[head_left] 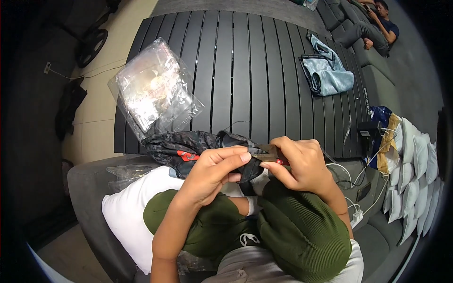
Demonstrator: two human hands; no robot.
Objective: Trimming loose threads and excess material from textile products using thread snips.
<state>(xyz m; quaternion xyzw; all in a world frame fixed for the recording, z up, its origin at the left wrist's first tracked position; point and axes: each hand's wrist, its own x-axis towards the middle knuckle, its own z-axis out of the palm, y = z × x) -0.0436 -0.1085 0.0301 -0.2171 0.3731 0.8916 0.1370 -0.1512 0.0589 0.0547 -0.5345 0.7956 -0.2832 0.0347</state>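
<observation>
A dark camouflage-patterned piece of fabric (172, 144) with a red patch (188, 155) is bunched up at the table's near edge, above my knees. My left hand (217, 169) is closed, pinching the fabric's right-hand part between thumb and fingers. My right hand (302, 162) is closed too, on a narrow brownish-grey piece (265, 156) that reaches across to my left fingertips. A small red bit shows by the right thumb. Whether this piece is a tool or part of the fabric, I cannot tell.
On the black slatted table (240, 70) lie a clear plastic bag (153, 87) and folded light-blue cloth (328, 70). White pillow-like packs (410, 174) are piled at the right, near cables and a white plug (357, 217). A person (375, 28) sits on the far sofa.
</observation>
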